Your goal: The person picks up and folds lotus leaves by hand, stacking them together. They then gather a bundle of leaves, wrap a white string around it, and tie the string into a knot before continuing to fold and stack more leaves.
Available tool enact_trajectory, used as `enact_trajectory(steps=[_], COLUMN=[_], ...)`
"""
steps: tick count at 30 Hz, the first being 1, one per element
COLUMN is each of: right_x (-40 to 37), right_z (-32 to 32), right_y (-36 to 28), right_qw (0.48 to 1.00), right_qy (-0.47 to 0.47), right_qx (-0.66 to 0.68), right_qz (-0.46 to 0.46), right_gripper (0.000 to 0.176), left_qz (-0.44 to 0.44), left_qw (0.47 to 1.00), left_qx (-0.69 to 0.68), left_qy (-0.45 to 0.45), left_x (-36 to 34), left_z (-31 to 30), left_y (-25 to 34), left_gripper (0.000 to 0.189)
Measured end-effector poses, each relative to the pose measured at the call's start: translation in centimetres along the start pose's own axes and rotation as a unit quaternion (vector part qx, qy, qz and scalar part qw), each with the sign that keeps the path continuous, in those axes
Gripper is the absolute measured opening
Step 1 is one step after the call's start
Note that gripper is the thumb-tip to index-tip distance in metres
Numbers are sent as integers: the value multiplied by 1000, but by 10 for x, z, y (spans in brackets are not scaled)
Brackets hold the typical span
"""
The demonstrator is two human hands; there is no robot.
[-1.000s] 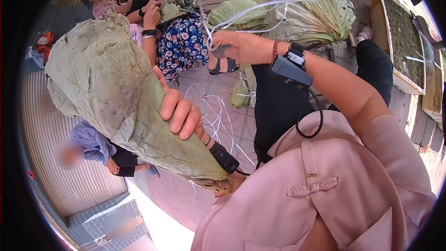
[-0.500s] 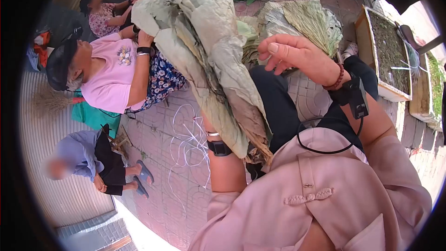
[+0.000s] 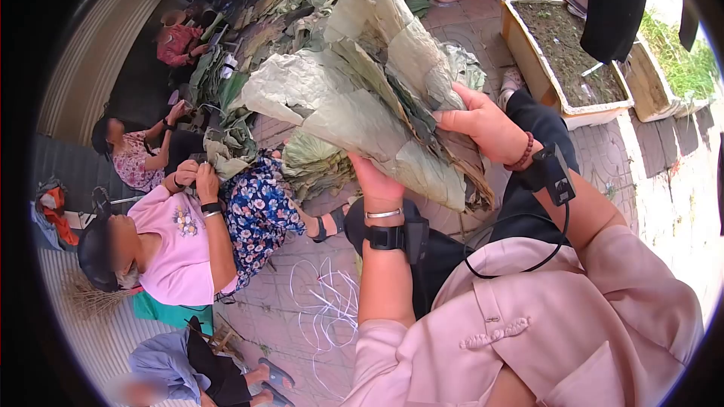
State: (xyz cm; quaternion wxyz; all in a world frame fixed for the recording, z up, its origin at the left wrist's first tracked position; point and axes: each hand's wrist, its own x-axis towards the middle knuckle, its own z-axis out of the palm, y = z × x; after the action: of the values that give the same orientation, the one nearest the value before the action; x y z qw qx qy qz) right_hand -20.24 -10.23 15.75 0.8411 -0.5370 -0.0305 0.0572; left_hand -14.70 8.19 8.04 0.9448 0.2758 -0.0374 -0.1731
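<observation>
A thick stack of large dried leaves (image 3: 354, 132), pale grey-green with brown, crumpled edges, is held up in front of me between both hands. My left hand (image 3: 375, 179), below a silver bangle, grips the stack from its lower left side; its fingers are mostly hidden beneath the leaves. On the right edge, my right hand (image 3: 483, 126) is closed on the stack, with the thumb on the near side and some fingers hidden. Behind the held stack, a pile of dried leaves (image 3: 320, 166) lies on the paving.
Many more leaves (image 3: 290, 11) cover the ground further back. White cord (image 3: 328, 305) lies tangled at left. A person in a pink shirt (image 3: 177, 245) sits left, handling leaves; others sit nearby. Soil-filled planter boxes (image 3: 562, 60) stand at right.
My right hand has moved from the air onto the stack's right edge and closed on it. The stack is now lower and tilted further left. The view has shifted.
</observation>
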Motion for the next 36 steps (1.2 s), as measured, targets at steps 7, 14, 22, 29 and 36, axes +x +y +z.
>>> enact_trajectory(steps=[7, 14, 22, 29, 36], right_x=[27, 63, 67, 75, 82], right_z=[5, 13, 42, 36, 20], right_y=[19, 19, 47, 53, 39], right_qw=[999, 995, 876, 983, 995], right_qy=[-2, 77, 133, 84, 84], right_qx=[18, -70, -416, -146, 51], right_qz=[47, -12, -204, -75, -30], right_gripper=[42, 33, 39, 38, 31], left_qz=[-37, -36, 74, 47, 91], left_qw=[950, 996, 963, 952, 979], left_qx=[286, -70, 255, 232, 159], left_qy=[-115, 43, 51, 197, 88], left_x=[15, 14, -2, 2, 9], left_z=[-97, -21, -24, -19, -37], left_y=[-34, 11, -11, 2, 2], left_gripper=[52, 82, 90, 36, 43])
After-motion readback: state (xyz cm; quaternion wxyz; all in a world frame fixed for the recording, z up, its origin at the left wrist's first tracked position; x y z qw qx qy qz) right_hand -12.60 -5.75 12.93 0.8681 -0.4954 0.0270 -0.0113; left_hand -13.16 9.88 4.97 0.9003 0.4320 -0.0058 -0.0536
